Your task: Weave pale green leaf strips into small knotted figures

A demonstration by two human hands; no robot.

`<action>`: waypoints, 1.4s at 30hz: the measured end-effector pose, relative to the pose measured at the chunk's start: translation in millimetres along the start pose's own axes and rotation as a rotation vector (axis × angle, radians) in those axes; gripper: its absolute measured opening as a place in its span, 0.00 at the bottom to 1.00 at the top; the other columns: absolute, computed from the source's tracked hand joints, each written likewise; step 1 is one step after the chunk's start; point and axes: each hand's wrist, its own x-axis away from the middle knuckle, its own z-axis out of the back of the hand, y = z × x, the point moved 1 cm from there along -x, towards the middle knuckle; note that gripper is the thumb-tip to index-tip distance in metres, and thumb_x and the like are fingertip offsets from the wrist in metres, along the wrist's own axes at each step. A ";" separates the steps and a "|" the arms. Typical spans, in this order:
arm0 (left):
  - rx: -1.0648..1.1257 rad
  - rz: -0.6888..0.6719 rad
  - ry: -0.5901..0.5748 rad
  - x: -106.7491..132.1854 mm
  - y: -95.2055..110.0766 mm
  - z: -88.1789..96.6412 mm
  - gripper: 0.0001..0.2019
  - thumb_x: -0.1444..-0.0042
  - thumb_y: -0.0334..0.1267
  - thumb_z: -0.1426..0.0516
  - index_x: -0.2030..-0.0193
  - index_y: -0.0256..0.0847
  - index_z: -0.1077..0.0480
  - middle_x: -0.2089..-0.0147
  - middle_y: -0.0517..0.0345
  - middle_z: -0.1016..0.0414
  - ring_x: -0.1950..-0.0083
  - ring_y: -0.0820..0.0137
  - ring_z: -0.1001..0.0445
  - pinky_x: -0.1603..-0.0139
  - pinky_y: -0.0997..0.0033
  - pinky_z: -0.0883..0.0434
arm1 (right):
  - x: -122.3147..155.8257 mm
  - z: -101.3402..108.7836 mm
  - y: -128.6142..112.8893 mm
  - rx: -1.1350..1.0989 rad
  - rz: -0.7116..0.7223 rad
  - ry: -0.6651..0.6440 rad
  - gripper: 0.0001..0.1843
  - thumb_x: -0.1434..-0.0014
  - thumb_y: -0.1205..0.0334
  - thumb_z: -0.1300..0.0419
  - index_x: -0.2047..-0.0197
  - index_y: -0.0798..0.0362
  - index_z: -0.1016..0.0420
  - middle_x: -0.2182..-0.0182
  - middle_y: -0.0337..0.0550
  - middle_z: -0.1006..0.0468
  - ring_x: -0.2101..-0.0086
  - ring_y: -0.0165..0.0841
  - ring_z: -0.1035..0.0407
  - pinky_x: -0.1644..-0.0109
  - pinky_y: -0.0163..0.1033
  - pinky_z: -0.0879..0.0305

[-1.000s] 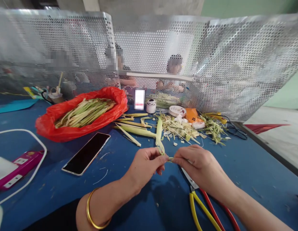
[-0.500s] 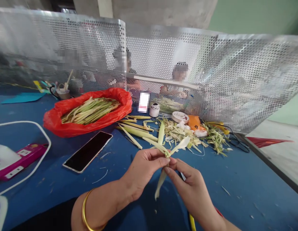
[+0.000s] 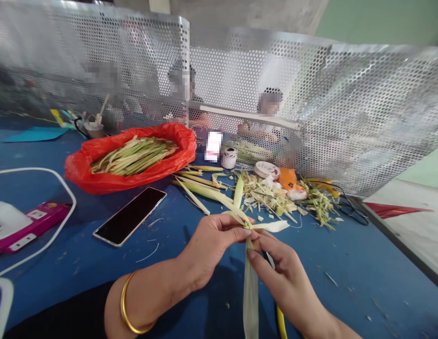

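Pinching a husk knot [image 3: 247, 226] between thumb and fingers of the left hand [image 3: 215, 239], up above the near part of the desk [image 3: 190, 303]. Gripping with the right hand [image 3: 280, 266] just below, thumb and fingertips on a long pale strip [image 3: 251, 296] hanging down from the knot. Showing also a left tail [image 3: 240, 213] slanting up and away, and a right tail [image 3: 273, 226] lying out past the right hand's fingers.

Should weigh next to nothing; looks thin, soft and bendy, hardly slippery. May split along the grain if tugged sideways, so best taken right at the knot, flat between finger pads, and pulled lengthwise.

Finding no writing clear enough to read. Can spot a dark mark on the orange packet [image 3: 287, 179], print on the round roll [image 3: 266, 170] and a small round mark on the magenta power strip [image 3: 30, 228], all too blurred to name. Cannot read the upright phone [image 3: 214, 146] either, with a screen pixelated over.
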 end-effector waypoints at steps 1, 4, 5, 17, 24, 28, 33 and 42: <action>0.006 0.001 0.000 -0.1 -0.5 0.0 0.04 0.55 0.35 0.34 0.73 0.36 0.21 0.66 0.55 0.22 0.58 0.66 0.26 0.51 0.69 0.33 | -0.2 -0.4 0.7 0.018 0.010 0.002 0.14 0.39 0.63 0.46 0.76 0.51 0.40 0.73 0.38 0.32 0.70 0.31 0.36 0.65 0.32 0.37; 0.026 0.004 0.003 -0.6 -2.1 0.6 0.04 0.55 0.34 0.34 0.73 0.36 0.22 0.68 0.55 0.22 0.60 0.68 0.26 0.52 0.70 0.33 | 0.1 -0.2 1.1 0.068 0.044 -0.006 0.13 0.38 0.63 0.47 0.75 0.51 0.36 0.71 0.40 0.30 0.68 0.31 0.34 0.62 0.33 0.36; 0.035 0.013 0.003 -0.9 -2.3 1.0 0.04 0.55 0.34 0.34 0.73 0.36 0.22 0.68 0.55 0.22 0.61 0.68 0.26 0.53 0.70 0.32 | 0.8 0.8 0.5 0.088 0.055 -0.020 0.12 0.38 0.63 0.47 0.74 0.51 0.35 0.71 0.40 0.30 0.67 0.32 0.33 0.62 0.33 0.36; -0.089 0.096 -0.046 -0.6 6.1 2.9 0.11 0.55 0.37 0.35 0.65 0.36 0.27 0.75 0.64 0.31 0.77 0.78 0.35 0.74 0.77 0.35 | -5.3 21.6 2.8 0.555 0.286 0.048 0.03 0.35 0.61 0.44 0.61 0.49 0.30 0.69 0.40 0.22 0.67 0.35 0.28 0.49 0.46 0.39; -0.303 0.030 -0.036 -3.1 -1.5 2.9 0.16 0.50 0.49 0.37 0.71 0.36 0.29 0.76 0.60 0.29 0.80 0.77 0.35 0.82 0.78 0.40 | -3.9 20.1 -5.7 0.621 0.329 -0.005 0.11 0.35 0.68 0.47 0.69 0.50 0.29 0.73 0.38 0.23 0.70 0.32 0.29 0.42 0.51 0.47; -0.281 0.061 -0.043 -3.6 0.4 3.7 0.17 0.52 0.50 0.36 0.72 0.36 0.29 0.78 0.61 0.30 0.80 0.77 0.35 0.81 0.77 0.39 | -4.0 26.8 -12.0 0.613 0.364 -0.013 0.12 0.36 0.68 0.47 0.71 0.51 0.30 0.73 0.38 0.23 0.70 0.32 0.29 0.42 0.50 0.48; -0.239 0.097 -0.049 -5.1 1.8 5.1 0.16 0.53 0.48 0.35 0.72 0.36 0.29 0.78 0.61 0.29 0.80 0.78 0.35 0.81 0.77 0.37 | -2.7 29.9 -14.4 0.596 0.342 -0.062 0.13 0.36 0.68 0.47 0.72 0.51 0.31 0.76 0.36 0.26 0.73 0.30 0.31 0.42 0.49 0.48; -0.188 0.189 -0.126 -2.9 2.6 5.9 0.12 0.57 0.39 0.33 0.69 0.36 0.28 0.76 0.61 0.27 0.79 0.78 0.34 0.81 0.79 0.37 | -13.9 35.1 0.6 0.156 -0.107 -0.097 0.19 0.35 0.49 0.48 0.69 0.51 0.25 0.69 0.42 0.22 0.66 0.35 0.29 0.60 0.39 0.35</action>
